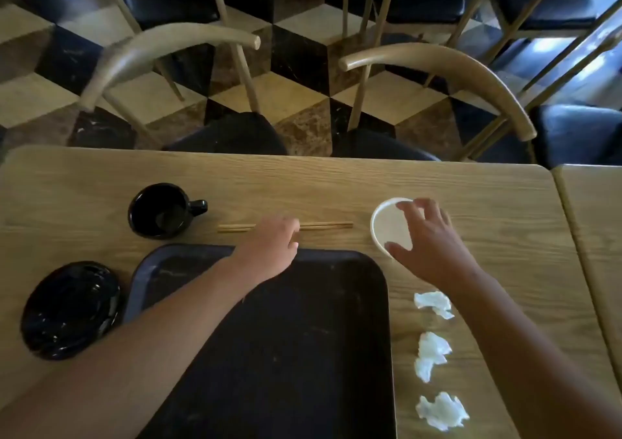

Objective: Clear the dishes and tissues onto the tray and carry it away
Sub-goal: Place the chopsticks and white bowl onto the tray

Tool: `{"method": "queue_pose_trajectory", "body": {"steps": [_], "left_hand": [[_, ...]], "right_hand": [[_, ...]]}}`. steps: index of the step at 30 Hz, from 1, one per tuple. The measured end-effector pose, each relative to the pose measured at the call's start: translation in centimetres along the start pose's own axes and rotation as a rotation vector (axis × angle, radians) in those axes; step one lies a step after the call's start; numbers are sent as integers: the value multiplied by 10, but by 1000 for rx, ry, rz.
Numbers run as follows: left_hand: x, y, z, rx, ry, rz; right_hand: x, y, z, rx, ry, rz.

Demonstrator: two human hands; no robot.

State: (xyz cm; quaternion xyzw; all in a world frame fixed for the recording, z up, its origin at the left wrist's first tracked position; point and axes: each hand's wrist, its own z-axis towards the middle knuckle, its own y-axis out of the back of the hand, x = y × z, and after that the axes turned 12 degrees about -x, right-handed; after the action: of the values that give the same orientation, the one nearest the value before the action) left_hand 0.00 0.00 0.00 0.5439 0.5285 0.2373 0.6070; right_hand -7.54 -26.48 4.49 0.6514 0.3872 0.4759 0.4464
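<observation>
No brand, label or writing can be read on any of the things here.

The wooden table [303, 182] carries everything. The largest thing on it is the dark tray [286, 354], which lies near the front edge and has nothing in it; only the left forearm passes over its far left corner. To the left of the tray, just beside it, lies a black plate [69, 309]. Behind the plate, beyond the far left corner of the tray, stands a black mug [158, 211], upright, with its handle pointing to the right. Beyond the far right corner of the tray sits a small white bowl [390, 225].

The right hand [434, 240] is over this bowl with the fingers spread; the thumb touches the near rim and the fingertips touch the far rim, so it grips the bowl from above. The bowl looks to be on the table.

The left hand [272, 243] reaches to a pair of wooden chopsticks [323, 226], which lie side by side just behind the far edge of the tray. Its fingers are curled down on the chopsticks, but I cannot tell if they really pinch them.

Three crumpled white tissues [434, 304] [430, 354] [441, 411] lie in a row on the table to the right of the tray, apart from each other.
</observation>
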Motion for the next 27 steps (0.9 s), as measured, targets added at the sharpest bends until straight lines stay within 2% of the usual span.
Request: {"method": "queue_pose_trajectory", "body": {"steps": [5,12,21,27], "left_hand": [[5,-14,24,-50,-37,72],[11,-27,35,-103,-214,246],[10,-27,41,-62,-365,363],[3,-19,40,-13,-367,384]], "right_hand": [[-3,-10,15,52,-11,-40],[-4,-20,24,109,-16,-44],[-3,-31,30,150,-15,-101],[-1,-35,36,126,-13,-131]]}}
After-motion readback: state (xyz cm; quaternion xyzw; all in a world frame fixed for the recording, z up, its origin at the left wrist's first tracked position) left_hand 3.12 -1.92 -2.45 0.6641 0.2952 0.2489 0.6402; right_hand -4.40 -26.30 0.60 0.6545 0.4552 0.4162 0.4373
